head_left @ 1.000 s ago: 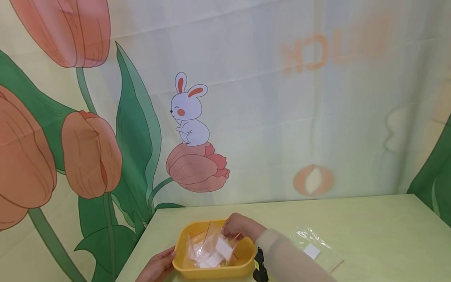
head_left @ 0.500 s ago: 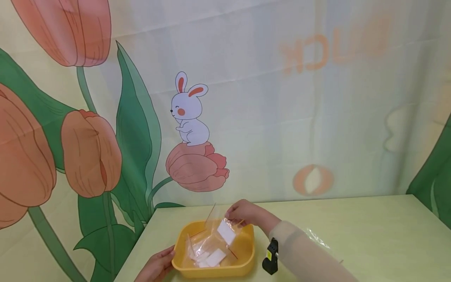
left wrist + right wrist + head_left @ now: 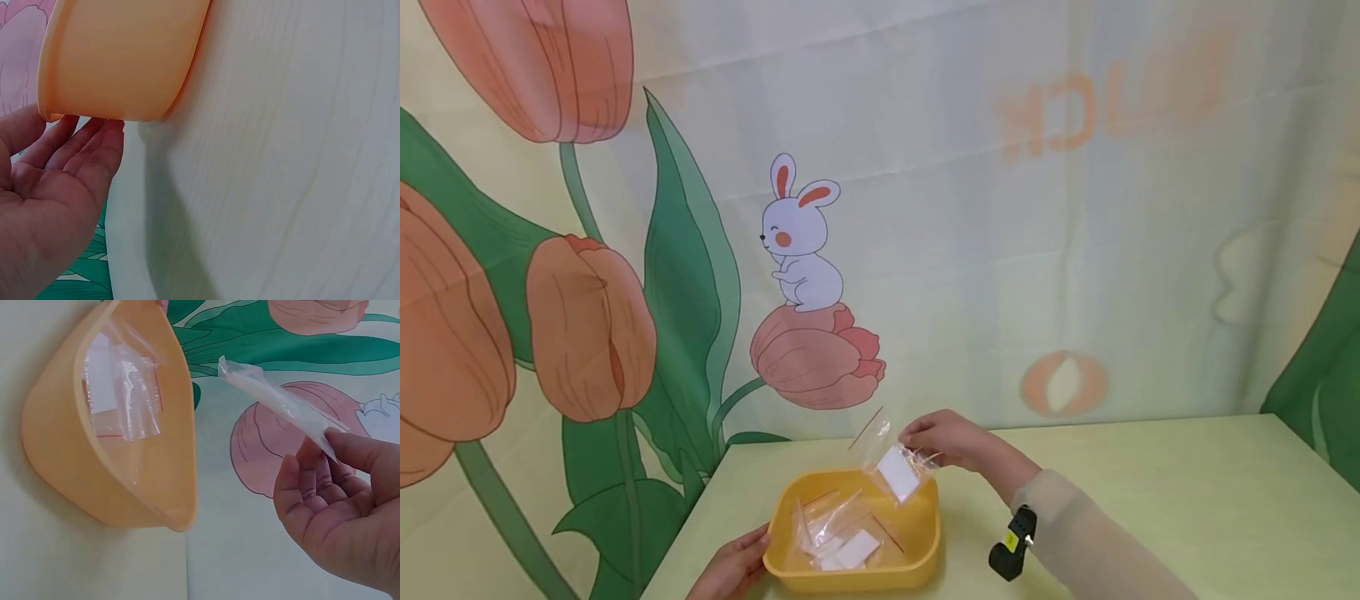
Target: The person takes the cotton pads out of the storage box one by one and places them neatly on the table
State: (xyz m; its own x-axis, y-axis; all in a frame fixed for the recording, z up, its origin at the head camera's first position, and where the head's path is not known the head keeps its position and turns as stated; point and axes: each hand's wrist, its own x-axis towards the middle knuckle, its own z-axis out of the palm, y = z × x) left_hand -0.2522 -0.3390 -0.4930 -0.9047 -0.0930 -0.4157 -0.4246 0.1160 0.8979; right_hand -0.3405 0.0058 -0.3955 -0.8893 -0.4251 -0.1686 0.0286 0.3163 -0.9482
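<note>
Head view: a printed backdrop (image 3: 940, 275) of tulips and a rabbit fills most of the frame, its lettering at the upper right reversed and too faint to read with certainty. Below it spreads the pale tabletop (image 3: 1165, 500), cut off at the bottom edge. At bottom centre stands the yellow tub (image 3: 850, 581), upright. A beige sleeve (image 3: 1093, 537) crosses the lower right; a loose bag that lay there a second ago is out of sight, where the sleeve now passes

The left hand (image 3: 733, 563) is cropped at the bottom; in the left wrist view its thumb and bent fingers grip the tub's rim, fingertips partly hidden behind the wall. The right hand (image 3: 951, 438) pinches the clear bag (image 3: 898, 473) between thumb and forefinger, the other fingers loosely curled. That bag was down in the tub a second ago; now it hangs over the tub's upper right rim in the frame, its long axis slanting from a red-lined edge at upper left to lower right. In the right wrist view it shows nearly edge-on, well apart from the tub, its free end pointing to the upper left

More bags (image 3: 850, 546) overlap inside the tub, too tangled to count. Smallest is the black wrist device (image 3: 1013, 543), lower right of centre
</note>
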